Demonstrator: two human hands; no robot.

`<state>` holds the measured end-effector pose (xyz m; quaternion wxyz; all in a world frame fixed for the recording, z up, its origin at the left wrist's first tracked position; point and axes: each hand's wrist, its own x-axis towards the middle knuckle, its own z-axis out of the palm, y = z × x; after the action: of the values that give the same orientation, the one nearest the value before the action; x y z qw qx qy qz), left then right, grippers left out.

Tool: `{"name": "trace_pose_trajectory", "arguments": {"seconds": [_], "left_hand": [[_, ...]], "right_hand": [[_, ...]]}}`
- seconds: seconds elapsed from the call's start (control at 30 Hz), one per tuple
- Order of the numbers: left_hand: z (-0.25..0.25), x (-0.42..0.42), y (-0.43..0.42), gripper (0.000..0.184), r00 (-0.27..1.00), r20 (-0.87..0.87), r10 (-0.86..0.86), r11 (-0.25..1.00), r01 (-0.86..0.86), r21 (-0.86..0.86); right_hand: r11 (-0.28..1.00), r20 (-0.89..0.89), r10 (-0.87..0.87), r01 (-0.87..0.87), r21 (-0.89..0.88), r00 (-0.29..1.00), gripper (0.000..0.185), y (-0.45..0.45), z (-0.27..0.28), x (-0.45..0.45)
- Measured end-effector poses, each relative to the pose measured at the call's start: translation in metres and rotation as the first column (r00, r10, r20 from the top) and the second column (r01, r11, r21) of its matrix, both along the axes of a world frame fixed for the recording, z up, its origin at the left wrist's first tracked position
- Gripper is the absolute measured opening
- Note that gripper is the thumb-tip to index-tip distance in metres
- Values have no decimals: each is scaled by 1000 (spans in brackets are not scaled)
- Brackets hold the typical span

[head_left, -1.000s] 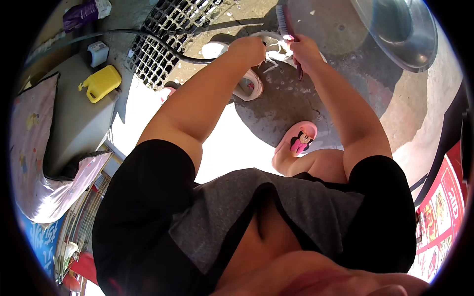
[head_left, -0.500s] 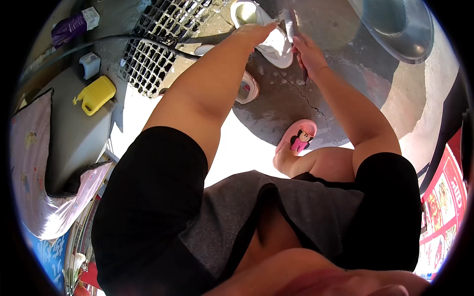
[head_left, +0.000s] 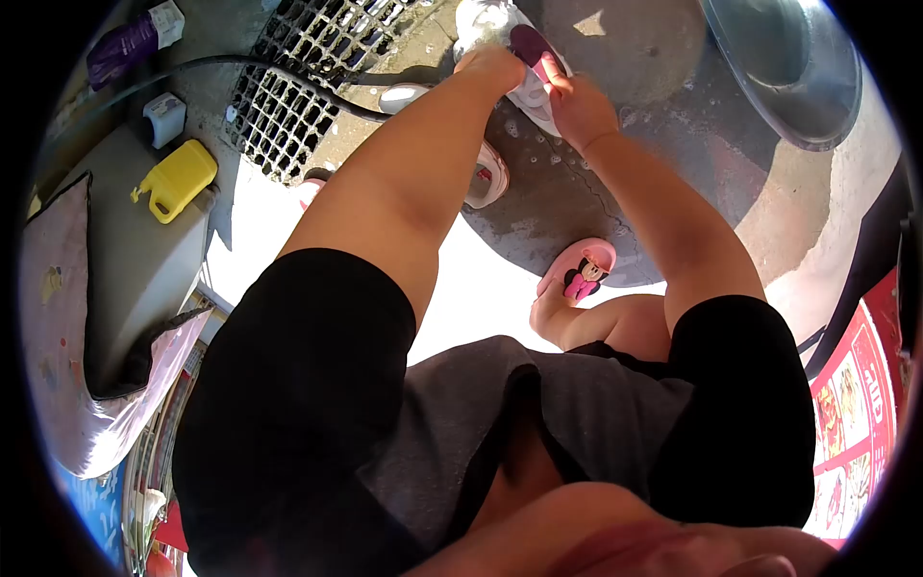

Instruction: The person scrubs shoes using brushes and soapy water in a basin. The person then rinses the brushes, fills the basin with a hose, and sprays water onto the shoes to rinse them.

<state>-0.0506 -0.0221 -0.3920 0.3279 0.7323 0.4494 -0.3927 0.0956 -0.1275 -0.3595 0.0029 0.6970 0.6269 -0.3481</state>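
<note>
My right hand (head_left: 580,104) is closed round a dark red brush (head_left: 535,46), whose bristle side faces down onto a white shoe (head_left: 541,106). On the other side of the shoe, my left hand (head_left: 492,67) rests against it near its opening; its fingertips are mostly hidden, so its grip cannot be made out. Part of the shoe's upper end looks bright and wet. Below my left forearm sits another light shoe (head_left: 488,177) with a pink inside. A further pale shoe (head_left: 404,96) lies partly behind that forearm.
A metal basin (head_left: 803,82) stands at the upper right. The floor grate (head_left: 288,106) lies at the upper left, crossed by a black hose (head_left: 322,88). A yellow jug (head_left: 177,181) and a white container (head_left: 165,120) are at the left. My foot wears a pink slipper (head_left: 588,262).
The brush has turned over, from bristles visible beside the shoe to its red back facing up over it. My right hand has moved left and up, closer to my left hand.
</note>
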Motion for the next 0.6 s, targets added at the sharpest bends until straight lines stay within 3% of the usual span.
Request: {"name": "trace_pose_trajectory", "arguments": {"seconds": [0.03,0.07,0.17,0.2,0.3,0.37,0.4,0.5,0.53,0.6], "left_hand": [[5,-3,-1,34,998,40,41,997,-44,66],[26,0,-2,36,890,63,451,888,-455,70],[0,-5,-1,37,972,73,224,974,-225,3],[9,-6,-2,37,993,114,32,997,-39,64],[25,-4,5,38,999,37,27,998,-25,-59],[28,-6,8,37,986,14,-166,984,166,-61],[27,-5,7,37,968,12,-249,966,250,-62],[2,-13,-6,35,977,211,9,990,-38,135],[-11,-17,-8,41,972,231,-42,984,1,176],[5,-14,-7,45,968,225,113,980,-147,138]], "right_hand": [[994,20,57,-55,-93,998,50,-23,9,18],[977,32,115,-108,-185,993,50,-44,18,37],[990,-27,81,-84,-118,996,48,-65,-1,64],[990,5,93,-92,-106,996,47,-47,1,55],[997,57,74,-72,-21,996,45,13,-3,11],[997,47,-9,5,83,999,45,11,-9,0],[999,59,41,-41,5,997,46,-1,-11,11],[966,78,155,-135,-220,985,48,-54,-5,63],[971,41,119,-108,-212,992,49,-55,-5,66],[978,-36,51,-57,-200,998,50,-49,6,65]]}}
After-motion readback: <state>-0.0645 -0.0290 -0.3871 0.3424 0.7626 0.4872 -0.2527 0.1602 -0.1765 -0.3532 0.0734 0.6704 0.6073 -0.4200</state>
